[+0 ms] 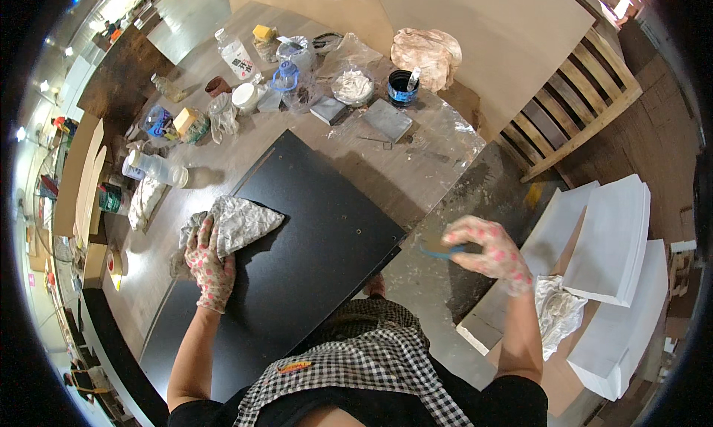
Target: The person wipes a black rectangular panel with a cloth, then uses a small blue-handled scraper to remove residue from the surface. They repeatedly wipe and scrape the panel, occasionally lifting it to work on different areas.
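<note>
A black flat panel (297,226) lies slantwise on the worktable, with a few small holes near its right corner. On its left part rests a crumpled grey-white cloth (249,223). My left hand (210,267), in a pale glove with pink dots, presses on this cloth and bunches it under the fingers. My right hand (490,255), gloved alike, is raised off to the right of the panel, above the floor. Its curled fingers hold a thin, curved blue strip (438,253), partly hidden by the glove; its kind is unclear.
Bottles, jars and plastic bags crowd the table's far side, with a bowl of white material (353,87), a dark blue tin (402,89) and two grey blocks (388,120). White panels (609,241) stack at right, beside a slatted wooden piece (572,100). Cardboard stands behind.
</note>
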The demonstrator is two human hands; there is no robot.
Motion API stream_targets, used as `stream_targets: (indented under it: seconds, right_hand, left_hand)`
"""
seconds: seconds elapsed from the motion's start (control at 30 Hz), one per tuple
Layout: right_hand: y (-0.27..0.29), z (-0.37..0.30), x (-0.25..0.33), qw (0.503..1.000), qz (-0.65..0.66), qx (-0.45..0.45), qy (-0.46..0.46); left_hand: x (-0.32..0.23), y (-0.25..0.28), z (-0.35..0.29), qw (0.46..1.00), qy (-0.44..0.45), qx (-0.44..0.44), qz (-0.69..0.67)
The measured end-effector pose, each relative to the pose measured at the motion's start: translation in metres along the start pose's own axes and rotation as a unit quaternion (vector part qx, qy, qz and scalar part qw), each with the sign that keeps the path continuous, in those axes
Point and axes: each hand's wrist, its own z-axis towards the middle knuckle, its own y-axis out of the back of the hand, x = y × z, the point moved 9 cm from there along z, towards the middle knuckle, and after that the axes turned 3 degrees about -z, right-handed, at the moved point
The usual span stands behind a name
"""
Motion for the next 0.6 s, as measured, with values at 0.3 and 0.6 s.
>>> stream_targets:
  seconds: [0.3, 0.6]
  right_hand:
    - [-0.020, -0.064, -0.055, 0.966, 0.118, -0.201, -0.116]
    - [0.022, -0.080, -0.049, 0.932, 0.060, -0.343, -0.105]
  left_hand:
    - [-0.131, -0.039, 0.101, 0.989, -0.143, 0.026, -0.013]
    - [-0.342, -0.012, -0.046, 0.737, -0.533, 0.270, -0.316]
